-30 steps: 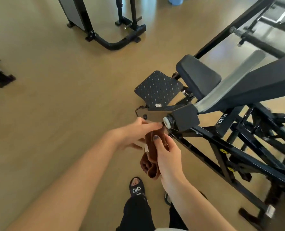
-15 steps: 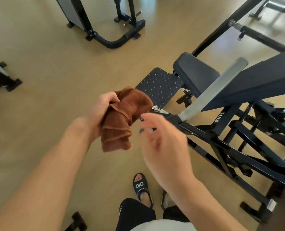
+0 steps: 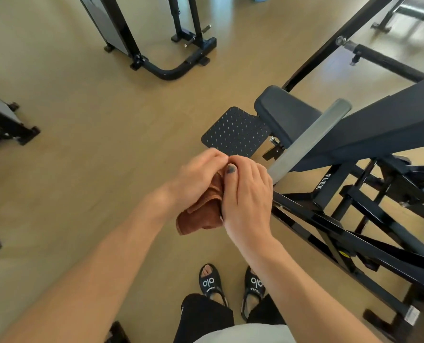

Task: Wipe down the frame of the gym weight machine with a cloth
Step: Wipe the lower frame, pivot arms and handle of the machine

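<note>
Cloth (image 3: 201,214): brown, bunched, hanging down between both hands, beside machine frame (image 3: 329,226).
Left hand (image 3: 196,179): fingers curled round cloth's top.
Right hand (image 3: 245,194): pinching cloth, thumb up.

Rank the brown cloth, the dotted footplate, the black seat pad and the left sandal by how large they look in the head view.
1. Black seat pad and dotted footplate: alike, too close to rank.
2. Brown cloth: partly hidden between the hands and nearer the camera, so unsure.
3. Left sandal: plainly smallest.
</note>
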A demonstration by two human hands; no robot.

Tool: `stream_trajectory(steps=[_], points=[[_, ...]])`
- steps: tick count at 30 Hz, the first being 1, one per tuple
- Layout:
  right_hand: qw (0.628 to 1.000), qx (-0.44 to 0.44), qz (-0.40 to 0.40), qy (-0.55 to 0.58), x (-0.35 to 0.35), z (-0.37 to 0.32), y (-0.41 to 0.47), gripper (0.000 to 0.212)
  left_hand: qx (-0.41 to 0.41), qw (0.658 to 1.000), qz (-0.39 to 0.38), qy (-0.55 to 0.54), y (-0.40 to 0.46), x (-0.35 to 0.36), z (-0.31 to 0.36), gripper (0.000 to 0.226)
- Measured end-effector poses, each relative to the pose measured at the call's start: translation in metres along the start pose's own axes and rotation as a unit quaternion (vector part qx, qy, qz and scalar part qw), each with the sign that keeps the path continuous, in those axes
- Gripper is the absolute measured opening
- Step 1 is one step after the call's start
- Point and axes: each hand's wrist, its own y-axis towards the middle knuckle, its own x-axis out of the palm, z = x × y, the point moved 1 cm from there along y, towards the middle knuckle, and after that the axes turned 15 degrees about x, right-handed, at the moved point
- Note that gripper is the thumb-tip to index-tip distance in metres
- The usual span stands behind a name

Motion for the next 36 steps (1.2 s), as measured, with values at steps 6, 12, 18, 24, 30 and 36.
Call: stream_trajectory(steps=[6, 12, 18, 24, 30, 36], points=[[0.997, 0.019, 0.041, 0.065, 0.008, 0.000, -0.001, 0.040, -0.016, 0.996, 0.011, -0.090, -0.013, 0.015, -0.017, 0.029], [0.996, -0.023, 0.072, 0.040, 0.011, 0.003, -0.003, 0.044, -0.003, 0.993, -0.021, -0.119, 0.009, 0.011, -0.040, 0.022], [0.990, -0.014, 0.127, 0.051, 0.013, 0.005, -0.001, 0.044, -0.061, 0.974, -0.106, -0.191, 0.048, 0.011, -0.075, 0.031], [0.985, 0.015, 0.141, 0.097, 0.015, 0.006, -0.002, 0.048, -0.056, 0.951, -0.245, -0.180, 0.054, 0.004, -0.062, 0.038], [0.959, 0.096, 0.253, 0.081, 0.020, 0.007, -0.007, 0.042, 0.041, 0.935, -0.248, -0.250, 0.033, 0.004, -0.056, 0.030], [0.961, 0.110, 0.242, 0.082, 0.021, 0.009, -0.004, 0.045, 0.004, 0.940, -0.258, -0.225, 0.049, 0.007, -0.076, 0.035]])
